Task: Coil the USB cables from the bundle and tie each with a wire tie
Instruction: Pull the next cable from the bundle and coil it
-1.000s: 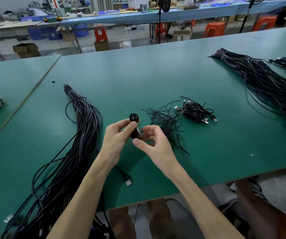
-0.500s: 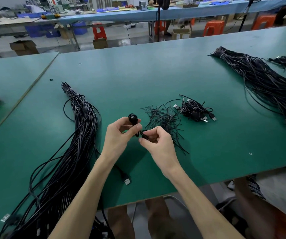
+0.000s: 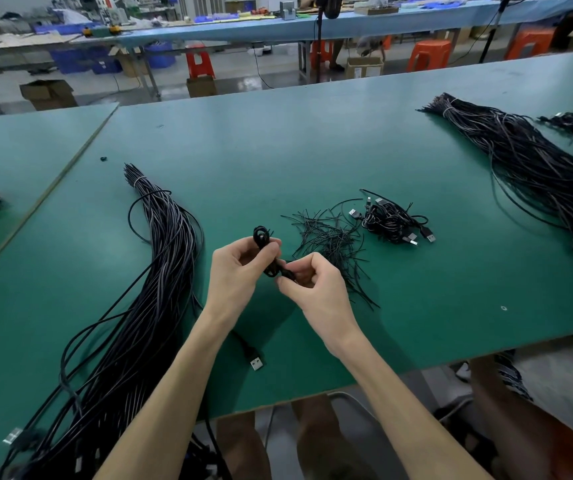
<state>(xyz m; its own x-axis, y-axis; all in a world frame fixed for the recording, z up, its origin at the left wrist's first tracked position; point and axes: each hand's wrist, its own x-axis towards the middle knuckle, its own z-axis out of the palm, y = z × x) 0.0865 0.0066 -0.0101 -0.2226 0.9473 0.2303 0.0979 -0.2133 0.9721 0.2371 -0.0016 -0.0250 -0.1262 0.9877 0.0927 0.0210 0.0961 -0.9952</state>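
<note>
**Both hands on one small coil**

The left hand (image 3: 240, 271) grips the coiled cable (image 3: 262, 237) upright, fingers curled round its middle. The right hand (image 3: 316, 289) pinches its lower end. They hover over the green table (image 3: 278, 150), just left of the pile of wire ties (image 3: 330, 240). Further left of that pile lies the long bundle (image 3: 160, 271); right of it, a heap of coils (image 3: 389, 220).

Bundle (image 3: 164, 268): long black cables lying leftward, banded at far end.
Wire ties (image 3: 330, 237): loose black pile lying centrally.
Coiled cable (image 3: 263, 247): small, black, being held upright beside them.
</note>
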